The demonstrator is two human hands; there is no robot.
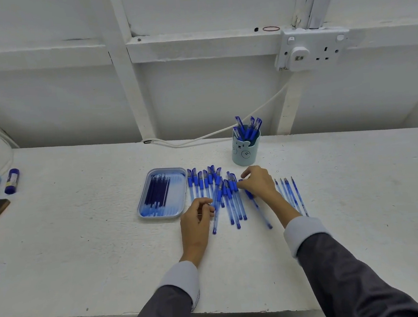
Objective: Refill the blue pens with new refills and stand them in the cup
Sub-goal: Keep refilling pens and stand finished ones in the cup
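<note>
Here the right hand curls over one blue pen, its fingertips pinching the cap end. The left hand curls against the pen pile lying between the hands; I cannot tell whether it grips one. The bear-faced cup, holding pens, stands just beyond the right hand. The refill tray lies just left of the left hand, and loose refills lie right of the right wrist.

- Pens: clear blue barrels, dark blue grips and caps.
- Cup: pale teal, with a drawn bear face.
- Tray: light blue.
- Refills: dark blue.
- Desk: white, finely speckled.
- Sleeves: dark grey, pale cuffs.
</note>
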